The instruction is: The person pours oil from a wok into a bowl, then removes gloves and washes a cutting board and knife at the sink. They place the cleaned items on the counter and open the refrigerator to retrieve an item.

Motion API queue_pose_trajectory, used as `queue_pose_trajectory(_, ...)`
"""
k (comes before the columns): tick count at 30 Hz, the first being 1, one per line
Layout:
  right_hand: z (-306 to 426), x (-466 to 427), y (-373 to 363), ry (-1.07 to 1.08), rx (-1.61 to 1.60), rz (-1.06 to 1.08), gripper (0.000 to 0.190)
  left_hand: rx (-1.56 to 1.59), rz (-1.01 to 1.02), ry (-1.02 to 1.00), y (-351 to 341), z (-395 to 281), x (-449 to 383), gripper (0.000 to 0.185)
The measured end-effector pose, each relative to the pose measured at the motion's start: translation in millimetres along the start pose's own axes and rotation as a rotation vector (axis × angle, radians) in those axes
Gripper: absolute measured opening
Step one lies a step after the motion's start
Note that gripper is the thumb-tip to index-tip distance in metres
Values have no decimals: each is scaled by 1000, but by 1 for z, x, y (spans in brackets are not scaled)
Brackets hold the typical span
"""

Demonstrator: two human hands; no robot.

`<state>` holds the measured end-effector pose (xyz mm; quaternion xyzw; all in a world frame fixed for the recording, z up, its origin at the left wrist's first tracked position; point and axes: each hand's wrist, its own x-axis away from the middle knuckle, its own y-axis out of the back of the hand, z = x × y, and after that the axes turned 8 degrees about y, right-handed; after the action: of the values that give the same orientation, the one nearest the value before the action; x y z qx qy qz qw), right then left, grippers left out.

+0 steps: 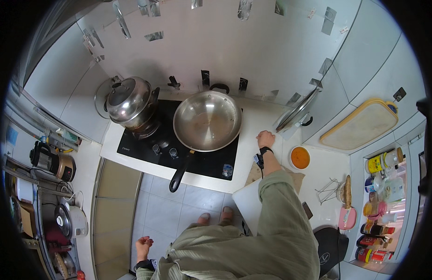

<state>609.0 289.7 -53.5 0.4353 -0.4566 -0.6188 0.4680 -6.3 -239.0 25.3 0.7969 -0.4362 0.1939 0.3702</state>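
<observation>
My right hand [266, 139] is over the white counter, right of the hob, its fingers curled and nothing visible in it. Close by, a glass pan lid [295, 111] leans on edge against the wall. A white bowl of orange liquid [300, 157] sits to the right of my wrist. On the black glass hob [212, 168] stands a steel frying pan [206, 120], wet inside with a little residue, its black handle [179, 175] pointing towards me. My left hand [144, 246] hangs low at my side, away from the counter, fingers loosely curled, with no object visible in it.
A lidded steel pot [130, 101] occupies the left burner. A white board [249, 203] lies under my right forearm at the counter's front. A cutting board [359, 124] leans on the right wall, near jars and bottles [375, 229]. A rice cooker [70, 220] stands at left.
</observation>
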Motion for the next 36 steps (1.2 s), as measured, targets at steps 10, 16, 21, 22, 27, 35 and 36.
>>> queue_pose_trajectory(10, 13, 2, 8, -173, -24, 61, 19, -38, 5, -36, 12, -13, -14, 15)
queue_pose_trajectory(16, 1, 35, 92, -456, -1383, 545, 25, -87, 140, -71, 17, -25, -51, 15)
queue_pose_trajectory(21, -23, 145, 220, -530, -2106, 450, 14, -239, 312, -139, 1, -71, -102, 19)
queue_pose_trajectory(22, -27, 178, 246, -510, -2145, 347, 14, -280, 351, -162, -6, -80, -114, 19)
queue_pose_trajectory(27, -16, 363, 340, -495, -2058, -207, 13, -477, 606, -270, -59, -115, -176, 22)
queue_pose_trajectory(35, 93, 639, 340, -870, -1841, -864, 13, -949, 1082, -374, -179, -132, -196, 21)
queue_pose_trajectory(36, 108, 668, 329, -1019, -1703, -893, 14, -1007, 1125, -365, -193, -132, -192, 20)
